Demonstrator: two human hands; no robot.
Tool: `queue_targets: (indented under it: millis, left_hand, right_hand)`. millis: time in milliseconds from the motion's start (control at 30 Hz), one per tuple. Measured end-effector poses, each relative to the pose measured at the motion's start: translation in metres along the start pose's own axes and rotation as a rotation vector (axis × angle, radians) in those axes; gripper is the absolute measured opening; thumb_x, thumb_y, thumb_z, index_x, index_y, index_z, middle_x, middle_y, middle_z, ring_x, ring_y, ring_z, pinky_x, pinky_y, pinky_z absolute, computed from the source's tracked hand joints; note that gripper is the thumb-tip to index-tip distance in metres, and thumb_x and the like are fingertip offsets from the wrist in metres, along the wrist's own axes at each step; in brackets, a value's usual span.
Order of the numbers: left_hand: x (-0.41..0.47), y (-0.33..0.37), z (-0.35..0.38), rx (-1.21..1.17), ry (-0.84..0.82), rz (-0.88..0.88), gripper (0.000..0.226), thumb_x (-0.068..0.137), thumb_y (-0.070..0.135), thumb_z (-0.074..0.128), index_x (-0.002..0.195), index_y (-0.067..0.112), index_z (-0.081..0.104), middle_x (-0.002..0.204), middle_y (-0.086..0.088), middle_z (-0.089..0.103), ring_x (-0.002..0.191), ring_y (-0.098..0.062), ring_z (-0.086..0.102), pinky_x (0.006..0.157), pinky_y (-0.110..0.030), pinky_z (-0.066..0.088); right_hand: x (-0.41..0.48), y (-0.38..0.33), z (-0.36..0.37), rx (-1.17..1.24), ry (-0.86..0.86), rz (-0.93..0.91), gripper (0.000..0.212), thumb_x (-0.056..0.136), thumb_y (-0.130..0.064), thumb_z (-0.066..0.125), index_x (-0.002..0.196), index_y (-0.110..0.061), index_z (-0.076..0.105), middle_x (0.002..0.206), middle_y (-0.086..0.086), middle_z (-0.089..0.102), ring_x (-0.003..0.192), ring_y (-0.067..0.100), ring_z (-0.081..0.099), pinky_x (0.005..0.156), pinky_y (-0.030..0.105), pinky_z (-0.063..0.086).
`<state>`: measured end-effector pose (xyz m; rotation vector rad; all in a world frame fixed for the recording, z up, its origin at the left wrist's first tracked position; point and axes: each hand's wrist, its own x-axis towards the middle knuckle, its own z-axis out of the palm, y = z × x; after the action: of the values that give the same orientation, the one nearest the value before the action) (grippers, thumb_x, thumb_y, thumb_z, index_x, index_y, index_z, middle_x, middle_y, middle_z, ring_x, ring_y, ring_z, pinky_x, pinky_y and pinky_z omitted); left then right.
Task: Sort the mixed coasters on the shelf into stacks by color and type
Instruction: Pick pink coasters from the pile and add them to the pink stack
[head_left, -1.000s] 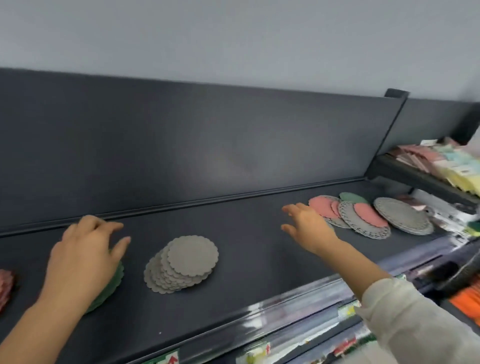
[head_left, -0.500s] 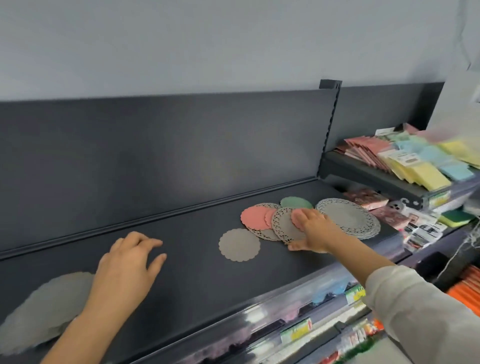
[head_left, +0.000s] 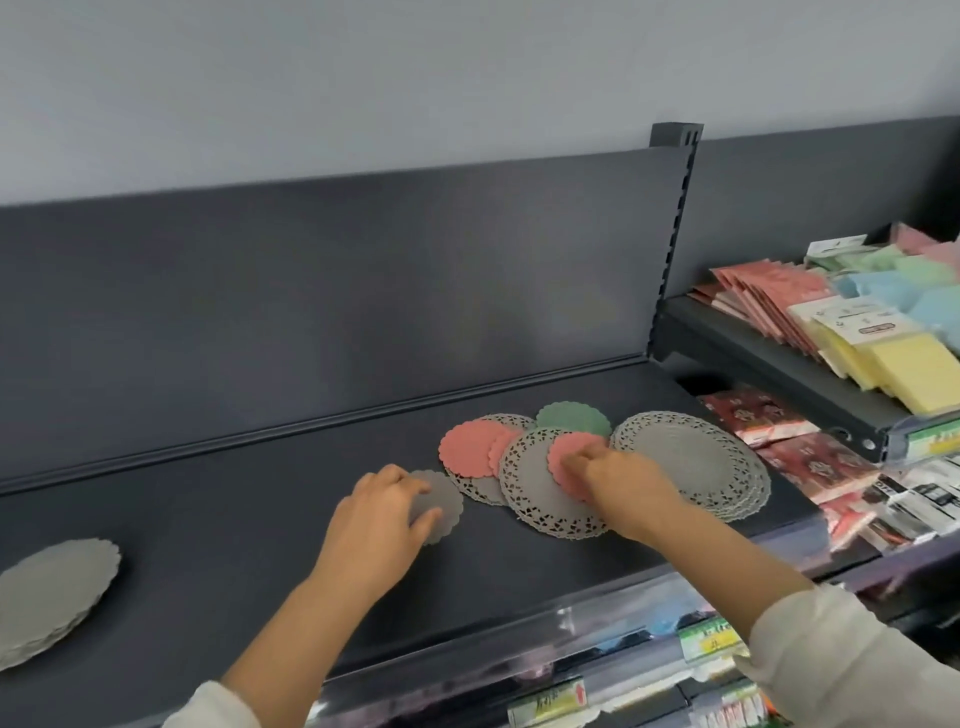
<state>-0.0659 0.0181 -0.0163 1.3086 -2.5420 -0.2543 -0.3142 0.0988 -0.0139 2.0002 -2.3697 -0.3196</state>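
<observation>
Left hand (head_left: 379, 519) moved right, gripping grey coaster (head_left: 448, 494)

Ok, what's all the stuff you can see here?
grey scalloped coaster: one, grey, mid-shelf.
held pink coaster: one, pink, on lace coaster.
other pink coasters: two, pink, left of it.
green coaster: one, green, behind them.
loose lace coasters: two, grey, overlapping.
lace stack: one, grey, right.
scalloped stack: one, grey, far left.
shelf: one, dark, under everything.
packets: many, mixed colours, right shelves.
left hand: grips grey scalloped coaster.
right hand: pinches held pink coaster.
</observation>
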Motion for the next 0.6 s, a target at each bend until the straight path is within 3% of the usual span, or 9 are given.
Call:
queue_targets:
  millis: [67, 167, 267, 333, 500, 600]
  left_hand:
    - [0.01, 0.005, 0.005, -0.008, -0.011, 0.001, 0.038, 0.092, 0.04, 0.05, 0.126, 0.024, 0.054, 0.127, 0.005, 0.052, 0.116, -0.018, 0.047, 0.092, -0.035, 0.045]
    - [0.027, 0.009, 0.012, -0.037, -0.032, 0.0, 0.041, 0.091, 0.043, 0.05, 0.127, 0.024, 0.053, 0.127, 0.004, 0.053, 0.117, -0.019, 0.046, 0.094, -0.037, 0.045]
    - [0.048, 0.008, 0.017, -0.048, -0.07, -0.006, 0.043, 0.09, 0.046, 0.049, 0.126, 0.024, 0.053, 0.124, 0.002, 0.057, 0.116, -0.02, 0.046, 0.091, -0.039, 0.045]
    - [0.063, 0.008, 0.02, -0.058, -0.109, -0.02, 0.047, 0.09, 0.049, 0.049, 0.13, 0.025, 0.048, 0.124, 0.001, 0.058, 0.118, -0.021, 0.046, 0.091, -0.039, 0.046]
    - [0.096, 0.012, 0.023, -0.048, -0.209, -0.03, 0.067, 0.086, 0.053, 0.052, 0.143, 0.024, 0.03, 0.139, -0.003, 0.048, 0.129, -0.024, 0.039, 0.1, -0.042, 0.04]
    - [0.111, 0.011, 0.027, -0.041, -0.246, -0.029, 0.078, 0.081, 0.053, 0.06, 0.144, 0.023, 0.027, 0.144, -0.004, 0.039, 0.133, -0.024, 0.034, 0.105, -0.041, 0.037]
  right_hand:
    - [0.006, 0.004, 0.001, -0.03, 0.046, -0.012, 0.051, 0.081, 0.005, 0.05, 0.129, -0.01, 0.046, 0.126, 0.011, 0.05, 0.1, 0.03, 0.061, 0.078, 0.036, 0.049]
    - [0.02, 0.015, 0.0, 0.054, 0.043, -0.042, 0.059, 0.082, -0.002, 0.056, 0.136, -0.016, 0.04, 0.127, 0.009, 0.048, 0.112, 0.031, 0.053, 0.088, 0.04, 0.047]
    - [0.034, 0.03, -0.003, 0.171, -0.053, -0.073, 0.075, 0.079, -0.015, 0.067, 0.144, -0.023, 0.031, 0.144, 0.006, 0.035, 0.132, 0.03, 0.034, 0.106, 0.043, 0.034]
    - [0.041, 0.036, -0.007, 0.208, -0.135, -0.046, 0.081, 0.076, -0.022, 0.072, 0.145, -0.021, 0.029, 0.147, 0.005, 0.033, 0.133, 0.029, 0.034, 0.109, 0.043, 0.032]
    - [0.051, 0.042, -0.019, 0.192, -0.092, -0.038, 0.083, 0.059, -0.035, 0.083, 0.131, -0.019, 0.046, 0.118, 0.004, 0.043, 0.111, 0.028, 0.047, 0.09, 0.041, 0.044]
    - [0.053, 0.044, -0.019, 0.186, -0.032, -0.035, 0.08, 0.054, -0.04, 0.085, 0.124, -0.021, 0.05, 0.102, 0.0, 0.037, 0.099, 0.024, 0.046, 0.075, 0.033, 0.039]
